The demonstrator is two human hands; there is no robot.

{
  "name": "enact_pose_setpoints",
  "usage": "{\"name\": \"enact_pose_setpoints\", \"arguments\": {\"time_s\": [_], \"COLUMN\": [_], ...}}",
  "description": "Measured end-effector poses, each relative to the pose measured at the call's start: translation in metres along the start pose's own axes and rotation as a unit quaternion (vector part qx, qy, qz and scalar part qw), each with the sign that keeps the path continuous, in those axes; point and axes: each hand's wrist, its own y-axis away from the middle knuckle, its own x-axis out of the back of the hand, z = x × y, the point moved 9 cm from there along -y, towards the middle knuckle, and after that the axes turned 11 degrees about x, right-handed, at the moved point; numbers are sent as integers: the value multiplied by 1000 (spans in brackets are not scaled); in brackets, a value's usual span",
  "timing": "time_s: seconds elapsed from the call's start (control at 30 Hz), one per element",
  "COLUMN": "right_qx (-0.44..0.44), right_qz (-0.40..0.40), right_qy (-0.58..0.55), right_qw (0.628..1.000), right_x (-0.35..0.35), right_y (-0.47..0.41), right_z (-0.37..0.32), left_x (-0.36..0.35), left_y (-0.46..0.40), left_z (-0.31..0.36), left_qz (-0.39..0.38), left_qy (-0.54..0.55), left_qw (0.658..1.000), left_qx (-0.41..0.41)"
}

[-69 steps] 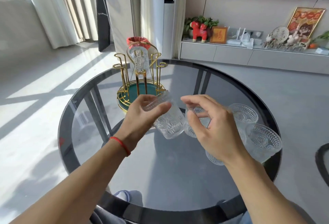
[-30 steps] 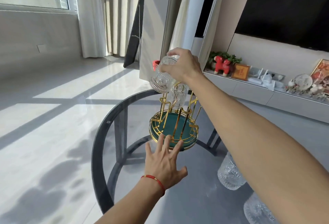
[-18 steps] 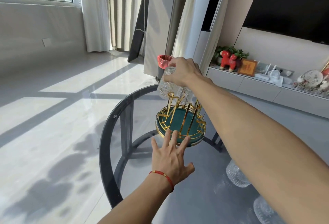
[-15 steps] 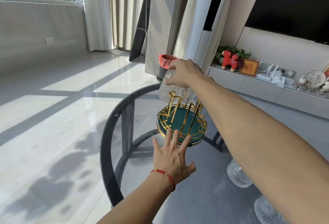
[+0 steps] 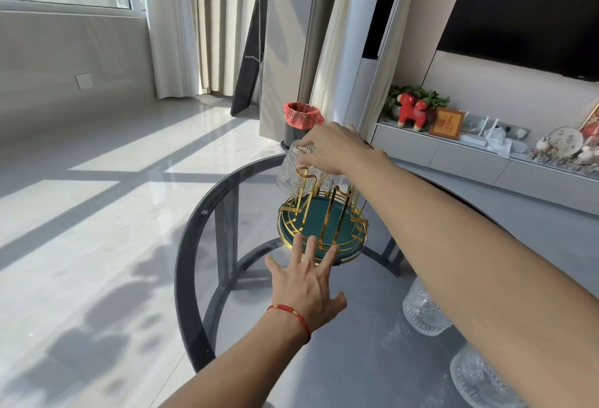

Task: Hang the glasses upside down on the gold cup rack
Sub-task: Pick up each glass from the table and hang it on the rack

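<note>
The gold cup rack with a green round base stands on the far part of the round glass table. My right hand grips the base of an upside-down ribbed glass that sits over a gold prong at the rack's far left. A second glass hangs behind it, mostly hidden by my hand. My left hand lies flat with fingers spread, fingertips touching the rack's near rim. Two more glasses stand on the table under my right forearm.
A black bin with a red liner stands on the floor beyond the table. A low cabinet with a red figurine and ornaments runs along the right wall. The table's left edge drops to a sunlit floor.
My right hand carried the glass from mid-table up to the rack and lowered it over a prong. My left hand let go of it and came flat against the rack's base.
</note>
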Motion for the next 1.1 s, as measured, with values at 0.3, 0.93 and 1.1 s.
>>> {"name": "enact_pose_setpoints", "arguments": {"time_s": [0.3,0.93,1.1], "right_qx": [4,-287,-282], "right_qz": [149,340,338], "right_qy": [-84,-283,-307], "right_qw": [985,850,844], "right_x": [32,-17,-20], "right_y": [156,476,478], "right_z": [14,52,57], "left_x": [20,24,20], "left_y": [8,134,124], "left_z": [12,180,183], "left_qz": [49,20,12], "left_qy": [37,425,425], "left_qw": [998,887,892], "left_qx": [8,-182,-155]}}
